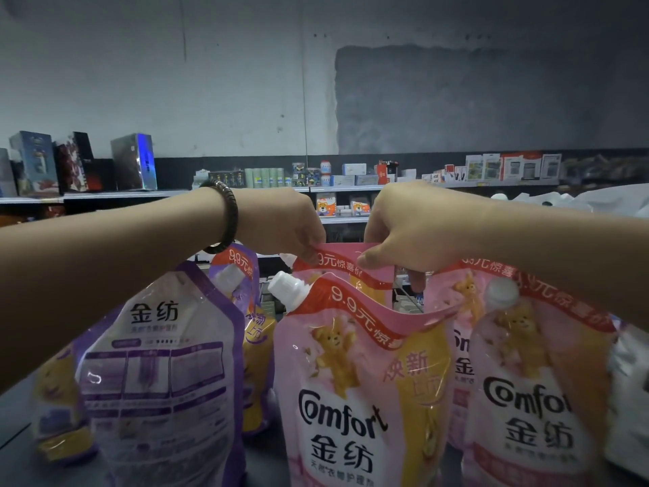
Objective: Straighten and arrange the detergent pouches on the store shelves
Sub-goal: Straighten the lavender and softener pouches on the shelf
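Both hands are holding the same pouch. The left hand (281,219), with a dark beaded bracelet (230,212) on its wrist, is pinching the left part of the top edge of the rear pink pouch (337,258). The right hand (400,233) is pinching the right part of that edge, with the thumb lying on the front side and the other fingers curling behind it. So both hands are clamped on this pouch, and its top edge is stretching between them.

The rear pink pouch is standing in the middle of the row, directly behind the front pink pouch (358,398), which is upright, facing the camera and showing a white cap (286,286) at its upper left corner. The top of the front pouch is bending a little forward. Just beside it on the right, another pink pouch (533,398) is standing and leaning slightly, and one more pink one is partly hiding behind it. On the left, a purple pouch (165,381) is showing its printed back side, and a second purple pouch (242,265) is standing behind it. All pouches are resting on the dark shelf (17,462).

Far behind, the wall shelves (351,188) are carrying many small boxes and jars, and some taller boxes (133,161) are standing at the left, under a grey wall (210,82)
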The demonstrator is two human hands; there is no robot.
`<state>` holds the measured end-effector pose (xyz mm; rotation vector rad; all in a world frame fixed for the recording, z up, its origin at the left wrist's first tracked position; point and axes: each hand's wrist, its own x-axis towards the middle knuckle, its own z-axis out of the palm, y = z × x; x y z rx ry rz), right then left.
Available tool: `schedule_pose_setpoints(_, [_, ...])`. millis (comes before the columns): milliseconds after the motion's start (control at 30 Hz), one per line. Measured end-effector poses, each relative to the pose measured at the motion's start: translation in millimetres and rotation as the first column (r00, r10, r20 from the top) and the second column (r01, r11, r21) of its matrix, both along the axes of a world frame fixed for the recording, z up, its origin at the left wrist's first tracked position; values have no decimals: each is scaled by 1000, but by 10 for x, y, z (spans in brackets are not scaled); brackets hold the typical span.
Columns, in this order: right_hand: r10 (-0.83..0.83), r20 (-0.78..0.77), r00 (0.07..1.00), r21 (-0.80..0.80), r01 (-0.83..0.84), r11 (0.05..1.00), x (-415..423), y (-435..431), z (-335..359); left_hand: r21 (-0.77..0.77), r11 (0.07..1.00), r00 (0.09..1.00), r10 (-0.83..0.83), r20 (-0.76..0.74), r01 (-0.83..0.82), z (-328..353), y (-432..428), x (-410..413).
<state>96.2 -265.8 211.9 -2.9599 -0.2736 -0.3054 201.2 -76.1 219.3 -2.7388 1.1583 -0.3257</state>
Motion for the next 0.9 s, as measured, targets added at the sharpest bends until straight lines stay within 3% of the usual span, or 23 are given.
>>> schedule_pose_setpoints(367, [-53, 87, 995, -147, 65, 987, 57, -218, 75, -74, 996, 979, 29, -200, -45, 63, 60, -248])
schedule_pose_setpoints(900, [40, 158, 987, -203, -7, 979, -82, -264, 94, -81, 996, 971, 27, -238, -48, 70, 104, -511])
